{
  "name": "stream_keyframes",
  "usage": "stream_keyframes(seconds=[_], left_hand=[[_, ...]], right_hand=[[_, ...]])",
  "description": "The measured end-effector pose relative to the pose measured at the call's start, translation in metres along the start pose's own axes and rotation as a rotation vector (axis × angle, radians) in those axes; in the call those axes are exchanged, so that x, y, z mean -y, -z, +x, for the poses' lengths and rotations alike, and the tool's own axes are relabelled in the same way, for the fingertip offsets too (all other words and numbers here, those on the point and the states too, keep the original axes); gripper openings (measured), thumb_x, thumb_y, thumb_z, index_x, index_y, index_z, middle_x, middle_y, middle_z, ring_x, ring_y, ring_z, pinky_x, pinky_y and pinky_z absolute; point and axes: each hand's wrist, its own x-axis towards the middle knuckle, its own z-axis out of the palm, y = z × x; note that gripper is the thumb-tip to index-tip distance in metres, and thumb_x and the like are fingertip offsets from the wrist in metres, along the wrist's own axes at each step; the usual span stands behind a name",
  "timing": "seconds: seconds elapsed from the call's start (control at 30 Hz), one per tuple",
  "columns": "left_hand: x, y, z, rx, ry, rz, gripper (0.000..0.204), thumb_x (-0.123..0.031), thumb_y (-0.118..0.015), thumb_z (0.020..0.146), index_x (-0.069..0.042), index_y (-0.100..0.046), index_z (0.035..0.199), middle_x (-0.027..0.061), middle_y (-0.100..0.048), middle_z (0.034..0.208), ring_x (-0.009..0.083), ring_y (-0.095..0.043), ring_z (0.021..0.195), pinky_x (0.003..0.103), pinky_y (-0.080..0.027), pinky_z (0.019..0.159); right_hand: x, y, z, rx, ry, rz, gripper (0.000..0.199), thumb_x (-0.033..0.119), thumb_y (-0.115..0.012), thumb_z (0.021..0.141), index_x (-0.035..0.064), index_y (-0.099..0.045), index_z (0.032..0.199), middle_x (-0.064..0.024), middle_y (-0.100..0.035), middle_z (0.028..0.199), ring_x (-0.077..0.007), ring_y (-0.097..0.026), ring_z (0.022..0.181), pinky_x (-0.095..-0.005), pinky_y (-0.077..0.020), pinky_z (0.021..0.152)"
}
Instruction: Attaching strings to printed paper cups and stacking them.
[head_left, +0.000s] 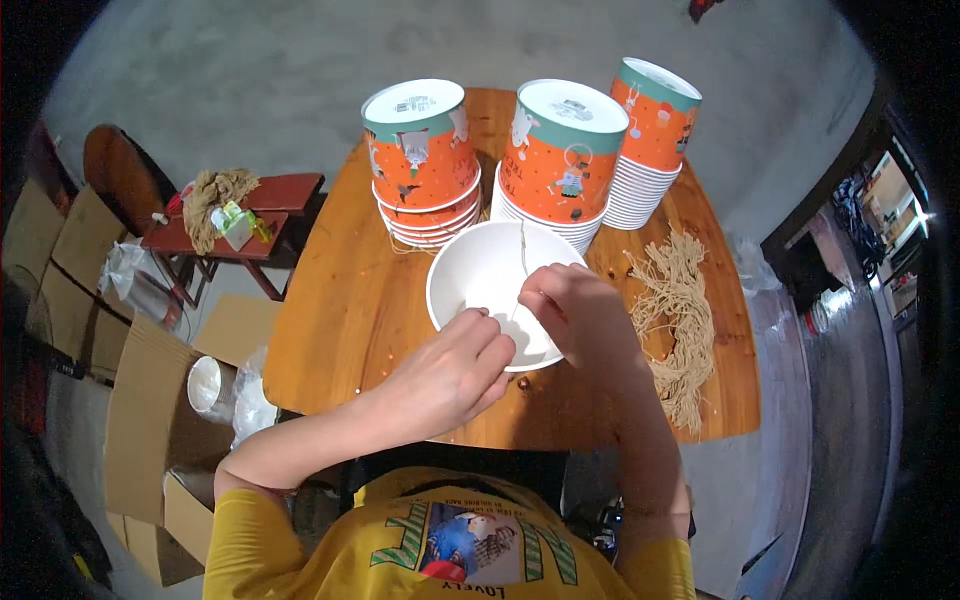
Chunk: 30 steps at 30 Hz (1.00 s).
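Note:
A white paper bucket (455, 270) faces me with its open mouth, near the middle of the wooden table. Over its far rim runs a thin beige string (523, 245), down to the pinched fingers of my right hand (575, 305). My left hand (455, 365) is closed at the near left of the mouth, fingertips over the opening; what it pinches is hidden. To the right lies a bundle of beige strings (680, 335). Behind the bucket stand three upside-down stacks of orange and green paper buckets: left (420, 165), middle (565, 165) and right (655, 125).
The wooden table (330, 350) has a rounded edge. At the left, a red bench (275, 195) carries a beige string bundle (215, 200) and small packages. Cardboard boxes (145, 420) and a white bucket (208, 388) sit on the floor at the lower left.

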Motion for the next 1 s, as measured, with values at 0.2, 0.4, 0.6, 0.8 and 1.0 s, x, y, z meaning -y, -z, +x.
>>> stream_keyframes(seconds=[0.2,0.4,0.6,0.8,1.0], left_hand=[[0.0,0.014,0.01,0.142,-0.047,-0.041,0.021,-0.003,-0.063,0.074,0.0,-0.049,0.089,0.0148,-0.048,0.087,0.0317,-0.051,0.089,0.039,-0.046,0.08],[0.017,0.052,0.011,0.177,-0.164,-0.019,0.016,-0.002,-0.06,0.076,-0.002,-0.05,0.089,0.0133,-0.049,0.088,0.0333,-0.049,0.093,0.045,-0.041,0.088],[0.058,0.106,0.016,0.332,0.062,-0.334,0.013,-0.015,-0.052,0.095,-0.003,-0.054,0.099,0.0092,-0.053,0.094,0.0245,-0.053,0.094,0.035,-0.042,0.084],[0.113,0.131,0.014,0.176,0.526,-0.821,0.016,-0.017,-0.057,0.093,-0.004,-0.058,0.101,-0.0015,-0.056,0.096,0.0077,-0.051,0.09,0.024,-0.042,0.082],[0.134,0.184,0.021,-0.786,0.6,-1.1,0.037,-0.022,-0.056,0.092,-0.003,-0.051,0.124,0.0053,-0.061,0.107,0.0107,-0.061,0.093,0.03,-0.053,0.081]], right_hand=[[0.0,-0.002,0.004,-0.067,0.008,0.014,0.013,0.016,-0.061,0.086,0.0041,-0.06,0.08,-0.0125,-0.06,0.074,-0.032,-0.058,0.072,-0.0402,-0.0453,0.066],[-0.013,0.016,0.002,-0.072,0.003,0.179,0.013,0.017,-0.064,0.085,0.0064,-0.067,0.079,-0.0054,-0.06,0.074,-0.023,-0.053,0.069,-0.0347,-0.0416,0.067],[-0.008,0.035,-0.005,0.38,-0.136,0.573,0.036,0.041,-0.069,0.08,0.0059,-0.068,0.081,-0.0037,-0.056,0.078,-0.0169,-0.051,0.075,-0.0294,-0.0392,0.069],[0.016,0.006,0.037,0.552,-0.339,0.914,0.016,0.022,-0.064,0.088,0.0071,-0.062,0.084,0.0048,-0.047,0.066,-0.0052,-0.045,0.061,-0.0214,-0.0371,0.056],[0.017,-0.036,0.121,-0.115,-0.32,1.549,0.015,0.022,-0.053,0.096,0.0091,-0.049,0.091,0.0007,-0.047,0.06,-0.0085,-0.045,0.049,-0.0214,-0.0363,0.045]])
